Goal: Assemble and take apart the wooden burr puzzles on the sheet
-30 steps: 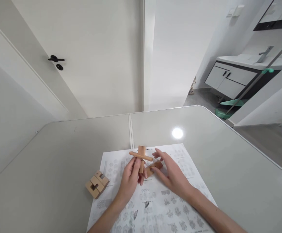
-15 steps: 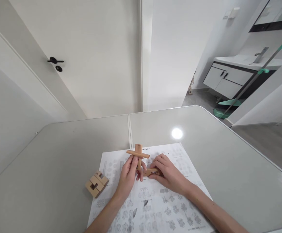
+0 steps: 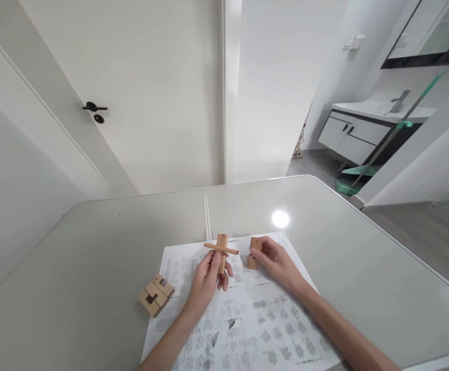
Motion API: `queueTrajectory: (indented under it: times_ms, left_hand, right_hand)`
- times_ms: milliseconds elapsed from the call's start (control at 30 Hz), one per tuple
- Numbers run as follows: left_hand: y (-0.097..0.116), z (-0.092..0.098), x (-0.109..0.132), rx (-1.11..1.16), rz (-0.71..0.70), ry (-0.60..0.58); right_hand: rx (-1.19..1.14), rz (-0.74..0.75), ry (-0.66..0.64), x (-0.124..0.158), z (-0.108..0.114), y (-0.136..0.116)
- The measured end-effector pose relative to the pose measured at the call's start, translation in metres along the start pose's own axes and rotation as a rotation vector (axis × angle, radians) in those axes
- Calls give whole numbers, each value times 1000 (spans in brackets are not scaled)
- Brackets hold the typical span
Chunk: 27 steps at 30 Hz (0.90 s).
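Note:
My left hand is closed on crossed wooden puzzle pieces: one flat bar stands lengthwise and a thinner stick lies across it. To the right, my right hand pinches a notched wooden puzzle piece, held upright and apart from the crossed pieces. Both hands are over a printed sheet covered with small grey diagrams. An assembled block of light wooden pieces rests at the sheet's left edge, with dark square gaps in its top.
The sheet lies on a pale grey table with a seam across it. Beyond stands a white door with a black handle. At the right are a washbasin cabinet and a green dustpan and broom.
My right hand has lifted the notched piece away from my left hand, up and to the right, and turned it upright. My left hand keeps its hold. The view has tilted slightly.

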<state>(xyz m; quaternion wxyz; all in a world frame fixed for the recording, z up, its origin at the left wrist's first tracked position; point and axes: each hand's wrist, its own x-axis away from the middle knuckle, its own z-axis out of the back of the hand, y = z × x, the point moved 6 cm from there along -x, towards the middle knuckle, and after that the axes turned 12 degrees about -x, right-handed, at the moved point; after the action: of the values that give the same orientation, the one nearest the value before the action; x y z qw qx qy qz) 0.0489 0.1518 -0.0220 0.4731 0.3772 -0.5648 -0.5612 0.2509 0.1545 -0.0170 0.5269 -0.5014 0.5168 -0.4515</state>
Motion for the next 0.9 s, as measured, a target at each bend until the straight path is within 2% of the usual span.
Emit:
queueTrajectory:
  times_ms: [200, 500, 700, 900]
  left_hand:
    - [1, 1, 1, -28, 10, 51]
    - [-1, 0, 1, 3, -21, 25]
    - [0, -1, 1, 0, -11, 24]
    - [1, -1, 2, -13, -18, 20]
  right_hand:
    - [-292, -96, 32, -2, 8, 10]
    - [-397, -162, -21, -3, 8, 17]
    - [-377, -89, -37, 0, 12, 12]
    - [-539, -216, -112, 4, 2, 18]
